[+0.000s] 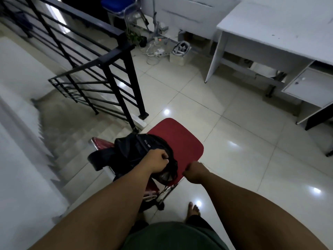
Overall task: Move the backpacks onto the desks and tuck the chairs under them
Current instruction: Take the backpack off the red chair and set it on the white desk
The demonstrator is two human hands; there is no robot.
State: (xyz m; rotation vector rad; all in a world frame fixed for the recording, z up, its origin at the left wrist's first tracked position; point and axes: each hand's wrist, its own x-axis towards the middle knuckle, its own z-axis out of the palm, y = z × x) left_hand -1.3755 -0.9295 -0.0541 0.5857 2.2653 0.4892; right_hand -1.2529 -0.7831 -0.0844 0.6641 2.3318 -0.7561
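Note:
A red chair (177, 138) with a chrome frame stands on the tiled floor just in front of me, beside the top of the stairs. A black backpack (137, 150) lies on the left part of its seat. My left hand (157, 160) grips the top of the backpack. My right hand (195, 173) grips the near edge of the red seat. A white desk (273, 31) stands at the upper right, some way from the chair.
A black metal railing (111, 69) and a descending staircase (72, 141) lie to the left. Power strips and cables (158, 49) clutter the floor at the back, near a blue chair (122, 8). A small white cabinet (310, 85) sits under the desk. My bare foot (193, 211) is below the chair.

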